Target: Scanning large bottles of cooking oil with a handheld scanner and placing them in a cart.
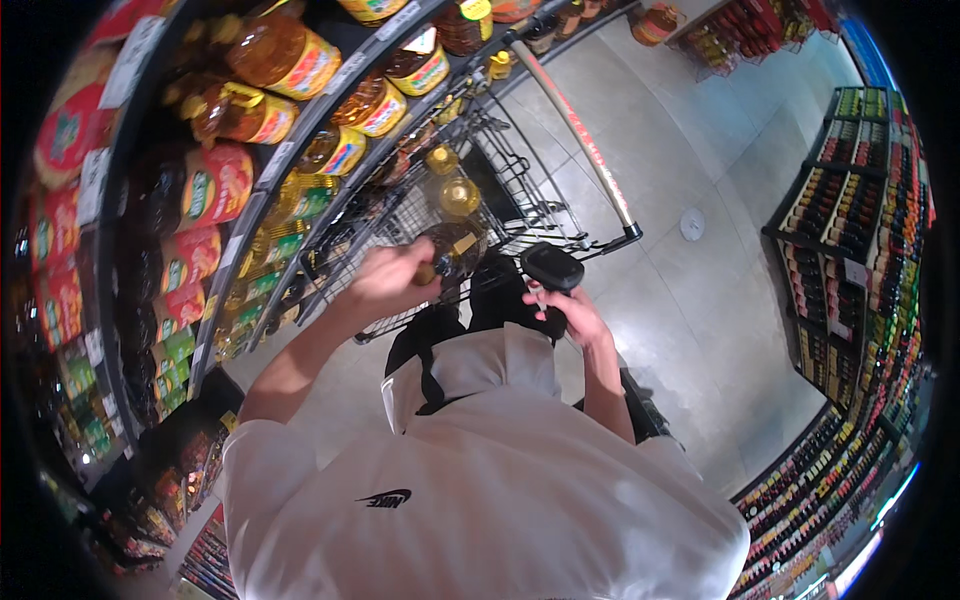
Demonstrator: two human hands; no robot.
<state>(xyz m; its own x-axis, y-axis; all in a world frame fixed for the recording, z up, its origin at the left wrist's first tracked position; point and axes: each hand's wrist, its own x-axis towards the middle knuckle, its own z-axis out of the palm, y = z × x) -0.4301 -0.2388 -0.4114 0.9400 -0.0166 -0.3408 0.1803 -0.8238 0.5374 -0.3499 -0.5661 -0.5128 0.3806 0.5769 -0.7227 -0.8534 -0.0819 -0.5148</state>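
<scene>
My left hand (pixel 397 274) is closed around the neck of a large plastic bottle (pixel 459 244) with dark contents and a small yellowish label. This bottle is tilted over the wire shopping cart (pixel 382 225). In my right hand (pixel 566 307) is a black handheld barcode scanner (pixel 553 267), held by its grip close to my body. A bottle of yellow oil (pixel 459 196) stands in the cart, with another yellow-capped oil bottle (pixel 441 159) beyond it. Whether the held bottle touches the cart is unclear.
Shelves (pixel 262 180) of large cooking oil bottles (pixel 274 52) curve along my left, close to the cart. The cart's push handle (pixel 577 135) runs across the upper right. Grey tiled floor (pixel 675 292) lies to the right, before a display rack of bottles (pixel 825 217).
</scene>
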